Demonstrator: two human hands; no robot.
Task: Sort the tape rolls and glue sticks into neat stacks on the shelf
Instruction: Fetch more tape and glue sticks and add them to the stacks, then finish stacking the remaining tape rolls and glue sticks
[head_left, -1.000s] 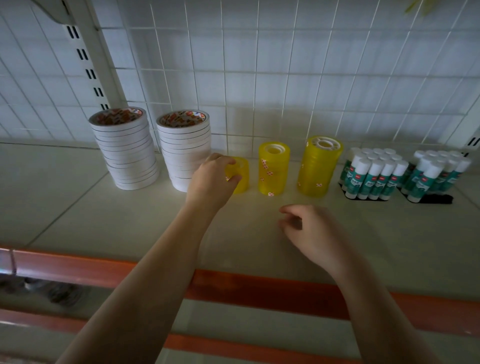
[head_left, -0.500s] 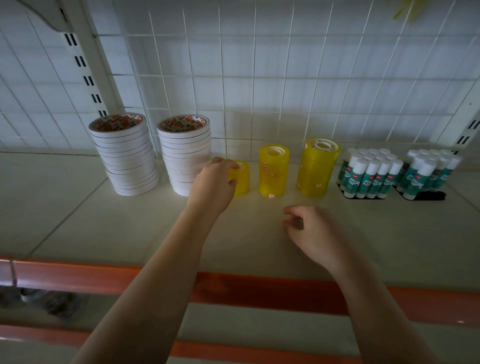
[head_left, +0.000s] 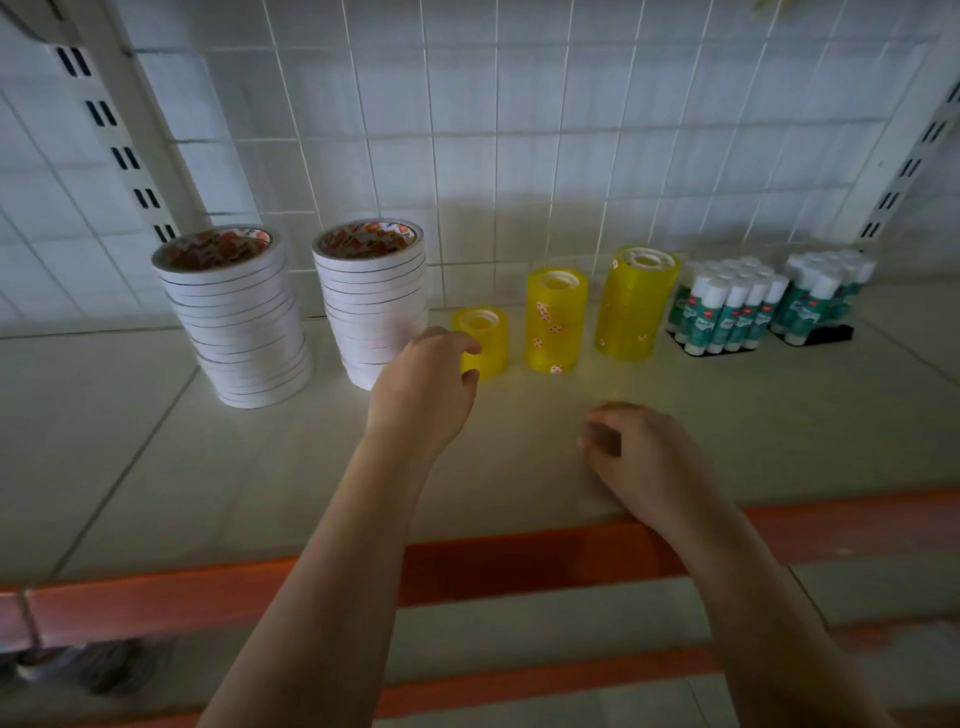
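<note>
We grip the short yellow translucent tape stack (head_left: 480, 343) with left hand (head_left: 422, 395), mid-shelf near back edge; right hand (head_left: 641, 457) loosely curled, empty. Keep it vertical, align with neighbours.

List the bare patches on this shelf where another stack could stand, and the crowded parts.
Free: the shelf left of the white tape stacks; the front strip between the tape row and the orange edge, apart from the two hands. Crowded: the back row from the white stacks through the yellow stacks to the glue sticks, with narrow gaps only.
</note>
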